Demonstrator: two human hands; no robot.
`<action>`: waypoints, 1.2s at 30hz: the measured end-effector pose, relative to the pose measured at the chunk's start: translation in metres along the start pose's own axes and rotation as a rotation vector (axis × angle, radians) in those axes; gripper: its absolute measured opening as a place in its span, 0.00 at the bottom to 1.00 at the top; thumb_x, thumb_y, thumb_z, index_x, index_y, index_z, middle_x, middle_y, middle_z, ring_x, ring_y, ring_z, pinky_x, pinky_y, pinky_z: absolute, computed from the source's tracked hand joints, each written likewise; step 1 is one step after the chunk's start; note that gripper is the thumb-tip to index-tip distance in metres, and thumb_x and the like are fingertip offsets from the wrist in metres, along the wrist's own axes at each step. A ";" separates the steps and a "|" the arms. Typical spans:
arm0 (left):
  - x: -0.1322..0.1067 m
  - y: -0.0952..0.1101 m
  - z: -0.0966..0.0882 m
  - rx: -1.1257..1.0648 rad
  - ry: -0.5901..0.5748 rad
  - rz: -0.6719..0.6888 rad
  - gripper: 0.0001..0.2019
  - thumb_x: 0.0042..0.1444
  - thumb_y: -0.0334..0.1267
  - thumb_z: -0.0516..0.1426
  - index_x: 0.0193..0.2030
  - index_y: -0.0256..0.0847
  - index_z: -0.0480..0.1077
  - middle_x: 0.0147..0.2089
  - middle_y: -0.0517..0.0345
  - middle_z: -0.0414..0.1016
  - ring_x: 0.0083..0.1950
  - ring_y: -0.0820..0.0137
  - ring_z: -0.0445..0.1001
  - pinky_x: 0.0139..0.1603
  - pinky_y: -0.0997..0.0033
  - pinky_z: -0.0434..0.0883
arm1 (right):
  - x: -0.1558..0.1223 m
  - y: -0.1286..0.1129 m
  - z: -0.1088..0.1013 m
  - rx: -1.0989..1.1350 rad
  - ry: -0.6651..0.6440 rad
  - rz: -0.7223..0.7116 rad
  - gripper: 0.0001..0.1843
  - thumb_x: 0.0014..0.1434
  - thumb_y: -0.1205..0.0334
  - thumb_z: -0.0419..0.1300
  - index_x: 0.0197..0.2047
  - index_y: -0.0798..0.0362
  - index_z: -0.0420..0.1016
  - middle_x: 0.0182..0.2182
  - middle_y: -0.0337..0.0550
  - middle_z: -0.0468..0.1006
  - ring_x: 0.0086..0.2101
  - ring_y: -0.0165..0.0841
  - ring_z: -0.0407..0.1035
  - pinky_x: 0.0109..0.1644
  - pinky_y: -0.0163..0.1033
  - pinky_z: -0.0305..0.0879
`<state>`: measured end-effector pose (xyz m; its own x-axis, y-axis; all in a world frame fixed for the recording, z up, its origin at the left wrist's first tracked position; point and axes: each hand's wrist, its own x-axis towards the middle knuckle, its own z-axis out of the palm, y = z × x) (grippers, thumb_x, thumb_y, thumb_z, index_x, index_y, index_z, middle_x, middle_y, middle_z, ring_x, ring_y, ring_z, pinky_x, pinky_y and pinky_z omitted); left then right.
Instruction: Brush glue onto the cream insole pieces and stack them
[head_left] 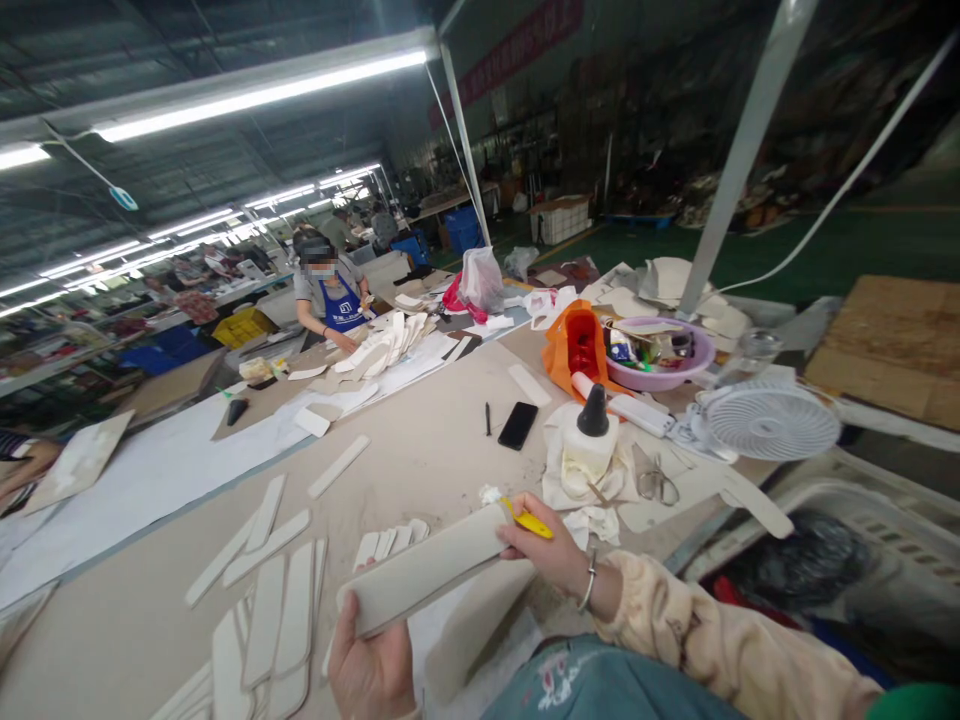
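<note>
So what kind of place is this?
Likely a factory floor, a gluing bench for cut parts: long table strewn with white strips, a glue bottle, the right hand holding a brush to a panel in the left hand, a co-worker in an apron.

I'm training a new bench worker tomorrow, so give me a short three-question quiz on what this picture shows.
1. True or false: the right hand holds a yellow-handled brush.
2. What does the left hand hold? A) a long white strip B) a hammer C) a stapler
3. Fill in: the glue bottle beside the scissors has a ____ nozzle (colour).

Key: 1 true; 2 A; 3 black.
</note>
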<state>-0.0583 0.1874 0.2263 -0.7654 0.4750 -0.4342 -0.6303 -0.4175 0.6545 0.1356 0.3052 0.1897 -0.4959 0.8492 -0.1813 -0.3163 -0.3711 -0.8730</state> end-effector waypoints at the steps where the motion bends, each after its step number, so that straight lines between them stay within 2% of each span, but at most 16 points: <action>1: 0.000 0.000 0.001 -0.019 0.011 -0.006 0.09 0.57 0.34 0.51 0.39 0.37 0.71 0.38 0.55 0.77 0.51 0.66 0.72 0.65 0.54 0.58 | 0.000 -0.001 0.000 -0.008 0.000 0.002 0.21 0.46 0.54 0.67 0.31 0.50 0.56 0.25 0.28 0.60 0.26 0.23 0.60 0.30 0.36 0.74; 4: 0.001 0.002 0.002 -0.037 0.024 -0.023 0.09 0.57 0.33 0.50 0.39 0.37 0.71 0.38 0.55 0.78 0.51 0.67 0.73 0.65 0.54 0.58 | -0.002 -0.003 0.000 -0.017 0.001 0.003 0.20 0.46 0.54 0.67 0.31 0.50 0.57 0.25 0.28 0.60 0.26 0.23 0.60 0.31 0.36 0.74; 8: 0.000 0.000 0.005 -0.026 -0.016 -0.014 0.11 0.58 0.34 0.50 0.42 0.38 0.72 0.39 0.54 0.78 0.50 0.65 0.73 0.62 0.53 0.63 | -0.002 -0.005 0.001 0.009 -0.004 0.010 0.21 0.46 0.56 0.67 0.31 0.50 0.56 0.24 0.28 0.59 0.26 0.23 0.60 0.32 0.36 0.74; 14: -0.020 -0.035 0.015 -0.038 -0.251 -0.195 0.18 0.59 0.26 0.49 0.51 0.45 0.69 0.50 0.53 0.76 0.55 0.65 0.71 0.57 0.55 0.68 | -0.002 -0.008 0.006 0.078 -0.014 0.038 0.21 0.47 0.58 0.66 0.32 0.49 0.55 0.26 0.28 0.63 0.28 0.24 0.63 0.33 0.34 0.73; 16: -0.027 -0.045 0.018 -0.009 -0.281 -0.174 0.19 0.58 0.25 0.50 0.53 0.46 0.68 0.52 0.52 0.75 0.57 0.64 0.70 0.56 0.55 0.69 | -0.003 -0.008 0.006 0.064 -0.040 0.042 0.20 0.47 0.58 0.66 0.32 0.49 0.55 0.26 0.29 0.64 0.29 0.24 0.64 0.33 0.34 0.72; 23: -0.033 -0.045 0.020 0.009 -0.308 -0.119 0.22 0.58 0.25 0.52 0.56 0.50 0.65 0.58 0.53 0.70 0.60 0.62 0.66 0.58 0.52 0.67 | -0.007 -0.011 0.009 0.049 -0.003 0.075 0.19 0.45 0.60 0.64 0.32 0.50 0.55 0.27 0.30 0.66 0.29 0.25 0.66 0.32 0.34 0.71; 30: -0.033 -0.050 0.011 0.040 -0.302 -0.098 0.23 0.57 0.24 0.53 0.58 0.49 0.64 0.59 0.52 0.69 0.61 0.61 0.65 0.58 0.53 0.67 | -0.010 -0.008 0.010 0.004 0.029 0.059 0.17 0.44 0.62 0.62 0.31 0.50 0.55 0.25 0.29 0.66 0.27 0.26 0.66 0.31 0.36 0.71; 36: -0.036 -0.051 0.011 0.035 -0.305 -0.077 0.23 0.56 0.23 0.53 0.57 0.49 0.65 0.58 0.53 0.69 0.60 0.62 0.67 0.58 0.53 0.68 | -0.012 -0.002 0.008 -0.004 0.055 0.043 0.15 0.42 0.64 0.61 0.31 0.50 0.57 0.24 0.28 0.64 0.27 0.26 0.64 0.32 0.37 0.72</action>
<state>0.0028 0.2007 0.2153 -0.6385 0.7165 -0.2811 -0.6759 -0.3473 0.6500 0.1359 0.2930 0.1970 -0.4638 0.8519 -0.2431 -0.2926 -0.4063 -0.8656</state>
